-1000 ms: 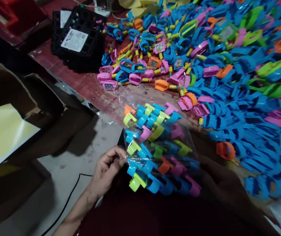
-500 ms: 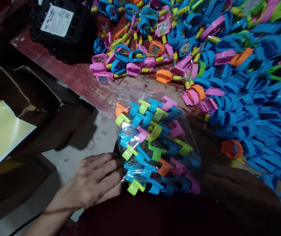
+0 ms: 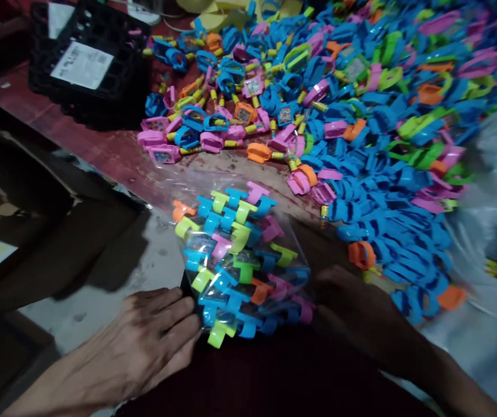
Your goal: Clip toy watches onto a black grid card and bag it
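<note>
A clear plastic bag full of toy watches lies at the table's near edge, close to my body. Blue, green, pink and orange straps show through it in tight rows. My left hand is closed at the bag's lower left side, its fingers curled against the edge. On the opposite side, my right hand is in deep shadow, with its fingers bent at the bag's right edge. The bag's open or folded end spreads loosely toward the table.
Loose toy watches, mostly blue, are heaped across the red table. Black plastic trays with white labels are stacked at the back left. An opened cardboard box stands at left; whitish plastic sheeting lies at right.
The view has swung right, so everything sits further left and more of the heap and the sheeting shows. Both hands stay at the sides of the bag.
</note>
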Action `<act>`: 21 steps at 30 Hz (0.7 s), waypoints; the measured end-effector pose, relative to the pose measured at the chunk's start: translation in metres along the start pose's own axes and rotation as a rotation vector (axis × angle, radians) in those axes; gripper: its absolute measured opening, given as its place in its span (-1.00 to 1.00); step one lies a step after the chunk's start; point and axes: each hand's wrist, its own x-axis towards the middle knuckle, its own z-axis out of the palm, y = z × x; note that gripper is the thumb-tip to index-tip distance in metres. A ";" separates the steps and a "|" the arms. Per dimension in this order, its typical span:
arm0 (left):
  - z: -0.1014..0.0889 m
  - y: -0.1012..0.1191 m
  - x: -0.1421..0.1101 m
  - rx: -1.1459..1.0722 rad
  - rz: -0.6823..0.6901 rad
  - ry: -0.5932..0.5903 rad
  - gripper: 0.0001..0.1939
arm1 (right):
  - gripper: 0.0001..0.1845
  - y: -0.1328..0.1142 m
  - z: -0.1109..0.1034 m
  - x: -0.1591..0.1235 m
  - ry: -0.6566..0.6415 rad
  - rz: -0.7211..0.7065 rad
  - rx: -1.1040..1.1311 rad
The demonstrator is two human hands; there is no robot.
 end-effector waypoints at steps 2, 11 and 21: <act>0.000 -0.001 0.002 0.003 0.036 0.015 -0.70 | -0.60 0.002 0.011 0.001 0.020 -0.016 0.012; 0.005 -0.004 0.004 -0.076 0.010 0.019 -0.73 | -0.57 0.015 0.037 0.010 0.262 -0.223 -0.001; 0.003 -0.013 -0.007 -0.258 -0.070 -0.178 -0.76 | -0.65 0.017 0.016 0.012 0.064 -0.354 -0.074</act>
